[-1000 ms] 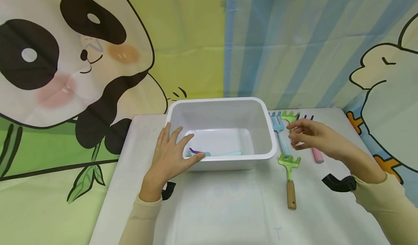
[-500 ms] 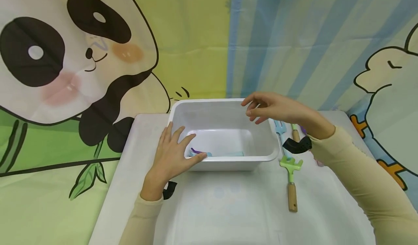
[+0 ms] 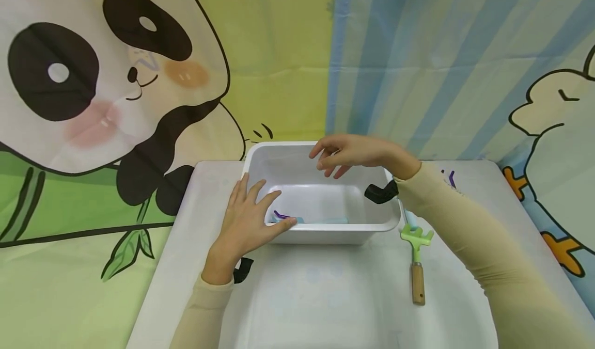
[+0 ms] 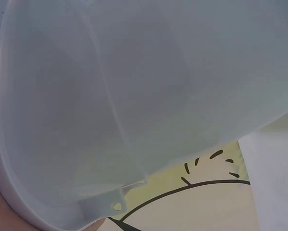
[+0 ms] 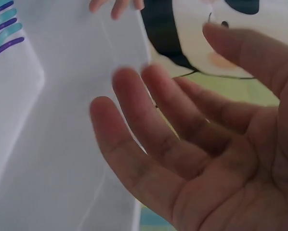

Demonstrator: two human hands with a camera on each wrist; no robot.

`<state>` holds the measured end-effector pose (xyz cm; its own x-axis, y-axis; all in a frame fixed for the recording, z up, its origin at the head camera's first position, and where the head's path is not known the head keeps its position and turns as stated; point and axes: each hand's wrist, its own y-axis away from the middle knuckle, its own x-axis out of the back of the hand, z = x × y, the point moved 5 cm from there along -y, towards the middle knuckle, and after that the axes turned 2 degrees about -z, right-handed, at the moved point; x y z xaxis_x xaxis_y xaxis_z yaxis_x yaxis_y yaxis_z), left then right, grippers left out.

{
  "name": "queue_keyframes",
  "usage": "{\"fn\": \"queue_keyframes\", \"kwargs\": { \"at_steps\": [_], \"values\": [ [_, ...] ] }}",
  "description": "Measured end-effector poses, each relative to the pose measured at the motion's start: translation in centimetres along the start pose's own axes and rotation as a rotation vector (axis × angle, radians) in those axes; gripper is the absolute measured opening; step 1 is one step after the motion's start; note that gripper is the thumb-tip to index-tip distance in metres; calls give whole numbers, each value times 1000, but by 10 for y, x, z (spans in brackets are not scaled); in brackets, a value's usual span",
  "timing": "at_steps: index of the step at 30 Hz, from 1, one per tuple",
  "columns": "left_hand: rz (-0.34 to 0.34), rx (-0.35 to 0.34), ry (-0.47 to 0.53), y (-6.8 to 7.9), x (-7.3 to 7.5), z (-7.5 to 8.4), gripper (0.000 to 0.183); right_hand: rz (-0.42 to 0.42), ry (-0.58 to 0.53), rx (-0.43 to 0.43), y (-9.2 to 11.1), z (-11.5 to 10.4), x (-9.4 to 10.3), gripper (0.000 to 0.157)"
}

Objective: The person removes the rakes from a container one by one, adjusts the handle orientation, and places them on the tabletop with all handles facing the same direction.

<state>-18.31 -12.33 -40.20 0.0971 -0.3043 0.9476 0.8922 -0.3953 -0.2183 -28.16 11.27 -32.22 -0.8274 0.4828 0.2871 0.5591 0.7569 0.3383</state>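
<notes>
Over the white bin (image 3: 321, 236) now hangs the right hand (image 3: 355, 152), loosely bent, nothing in it, while the left hand (image 3: 248, 219) sits spread at the near-left corner, touching the rim without gripping. Just off the bin's near-right corner lies the green rake (image 3: 417, 260), its long axis running near to far, wooden handle (image 3: 418, 285) at the near end, and the right hand is the nearer one; blue and purple tools (image 3: 281, 215) lie inside the bin, along its near wall, prongs left.
</notes>
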Motion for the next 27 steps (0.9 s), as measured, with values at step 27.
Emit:
{"fn": "queue_keyframes", "kwargs": {
  "at_steps": [27],
  "values": [
    [-9, -2, -4, 0, 0, 0, 86, -217, 33, -372, -91, 100, -29, 54]
  ]
}}
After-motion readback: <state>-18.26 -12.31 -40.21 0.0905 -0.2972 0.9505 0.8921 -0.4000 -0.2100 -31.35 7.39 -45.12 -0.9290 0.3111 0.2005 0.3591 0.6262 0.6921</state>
